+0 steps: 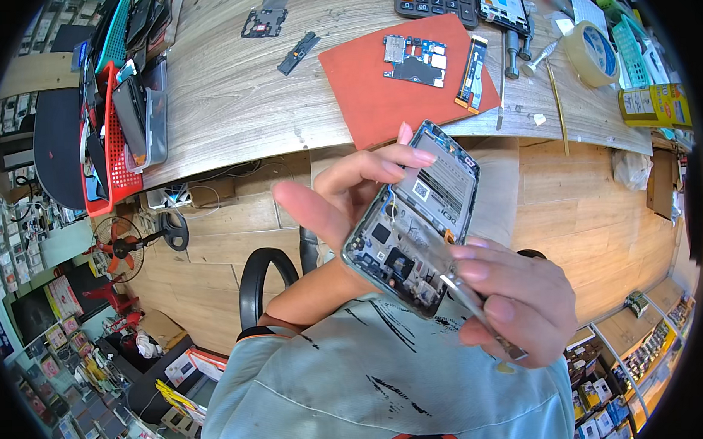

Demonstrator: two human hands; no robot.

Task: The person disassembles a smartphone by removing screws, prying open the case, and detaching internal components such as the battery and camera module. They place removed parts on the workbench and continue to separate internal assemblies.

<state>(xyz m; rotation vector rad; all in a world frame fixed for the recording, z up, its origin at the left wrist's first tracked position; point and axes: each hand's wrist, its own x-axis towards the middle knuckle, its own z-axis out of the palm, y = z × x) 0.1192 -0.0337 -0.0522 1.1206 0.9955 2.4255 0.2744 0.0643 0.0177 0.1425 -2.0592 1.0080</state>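
My left hand (343,193) holds an opened phone (413,217) with its back cover off, so the battery and inner frame show. The fingers of that hand curl over its upper left edge. My right hand (517,299) grips thin metal tweezers (470,300). Their tips rest inside the phone's lower part, near the bottom right corner. The phone is held up in front of my chest, below the edge of the wooden desk (231,100).
A red mat (370,95) on the desk carries a circuit board (415,58) and a flex strip (470,74). A calculator (437,0), a tape roll (591,52), screwdrivers (512,51) and a red basket (116,142) of phone parts lie around. A chair armrest (261,281) is below left.
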